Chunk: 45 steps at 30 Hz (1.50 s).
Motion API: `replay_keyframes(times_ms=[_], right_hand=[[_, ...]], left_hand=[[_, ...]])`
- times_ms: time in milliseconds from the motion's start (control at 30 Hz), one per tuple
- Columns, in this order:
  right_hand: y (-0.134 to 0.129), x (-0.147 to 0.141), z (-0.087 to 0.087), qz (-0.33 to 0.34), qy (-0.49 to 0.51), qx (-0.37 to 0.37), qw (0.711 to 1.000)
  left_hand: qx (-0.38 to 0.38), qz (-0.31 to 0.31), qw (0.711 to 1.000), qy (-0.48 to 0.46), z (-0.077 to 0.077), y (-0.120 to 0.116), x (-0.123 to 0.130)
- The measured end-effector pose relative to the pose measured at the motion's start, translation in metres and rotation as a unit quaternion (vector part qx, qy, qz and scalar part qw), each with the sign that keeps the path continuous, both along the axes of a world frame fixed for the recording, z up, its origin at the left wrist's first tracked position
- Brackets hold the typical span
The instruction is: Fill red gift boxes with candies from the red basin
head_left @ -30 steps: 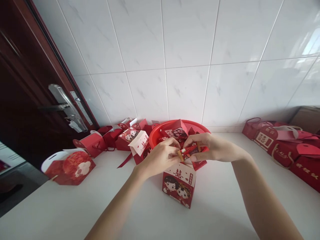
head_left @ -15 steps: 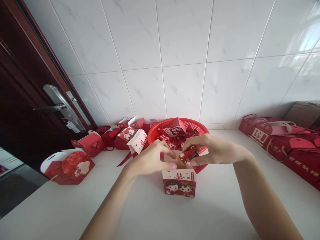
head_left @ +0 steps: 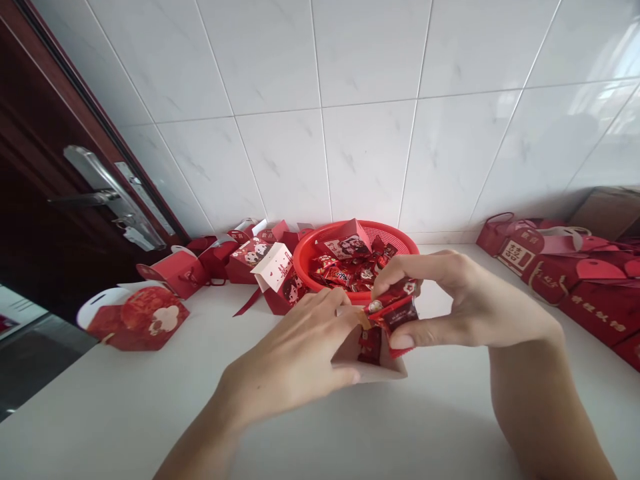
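The open box (head_left: pixel 387 373) no longer shows me its printed front; its mouth now faces my view, with at least one wrapped packet (head_left: pixel 370 345) inside. My right grip (head_left: pixel 463 303) pinches wrapped sweets (head_left: pixel 400 312) between thumb and fingers, right at the mouth's right edge. My left grip (head_left: pixel 295 347) sits against the box's left side; its fingertips are partly hidden, so I cannot tell whether it grasps. I judge this tilt gives my right side easier access. The red basket (head_left: pixel 301 263) stands behind on the worktop (head_left: pixel 425 427).
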State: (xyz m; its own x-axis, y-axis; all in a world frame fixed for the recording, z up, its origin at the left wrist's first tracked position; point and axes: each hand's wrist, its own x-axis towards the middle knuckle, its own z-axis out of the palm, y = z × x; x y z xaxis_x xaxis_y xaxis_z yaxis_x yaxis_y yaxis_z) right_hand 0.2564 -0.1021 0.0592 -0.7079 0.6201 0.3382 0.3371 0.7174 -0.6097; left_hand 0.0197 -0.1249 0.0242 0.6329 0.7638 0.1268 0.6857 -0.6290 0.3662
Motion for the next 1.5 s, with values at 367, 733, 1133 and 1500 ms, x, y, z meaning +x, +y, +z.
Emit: replay_keyframes(times_ms=[367,733,1133,1500], right_hand=[[0.021,-0.031,-0.021,-0.094,-0.079,0.079,0.989],[0.022,-0.030,-0.022,-0.109,-0.089,0.072,0.988],[0.024,-0.017,-0.019,-0.147,-0.061,0.094,0.983],[0.038,-0.008,-0.024,-0.154,-0.195,-0.006,0.969]], left_hand=[[-0.047,0.026,0.999,-0.010,-0.006,0.037,-0.007],[-0.071,0.037,0.996,-0.049,-0.010,0.053,-0.008],[-0.092,0.024,0.993,-0.074,-0.012,0.056,-0.010],[-0.045,0.021,0.998,-0.024,-0.013,0.064,-0.009]])
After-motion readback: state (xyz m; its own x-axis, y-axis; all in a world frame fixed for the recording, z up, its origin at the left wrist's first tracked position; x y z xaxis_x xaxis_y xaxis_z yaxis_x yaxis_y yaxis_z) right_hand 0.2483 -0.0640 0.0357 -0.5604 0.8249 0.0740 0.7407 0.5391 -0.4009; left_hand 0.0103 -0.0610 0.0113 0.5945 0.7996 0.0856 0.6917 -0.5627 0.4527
